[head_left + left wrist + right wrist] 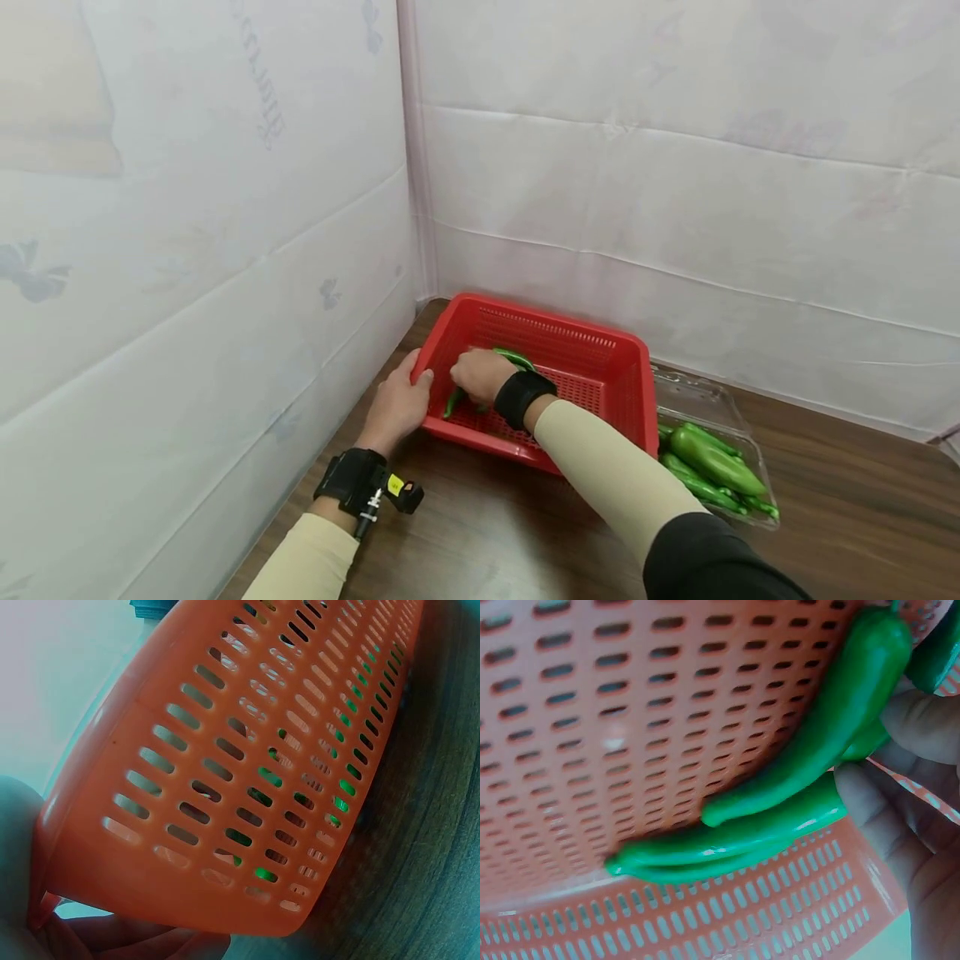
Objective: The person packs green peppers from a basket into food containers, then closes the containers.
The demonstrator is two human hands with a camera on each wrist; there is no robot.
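Our right hand [480,375] grips green peppers [780,795] inside the red basket [600,367], near its left wall, their length running toward the basket's near edge; our left hand [397,408] clasps that wall's rim.

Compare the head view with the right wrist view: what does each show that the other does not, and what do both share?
Only the head view shows the left hand gripping the red basket by its rim, the clear tray of peppers beside it, and the wooden table. Only the right wrist view shows the fingers against the green peppers. Both show the basket and the right hand inside it.
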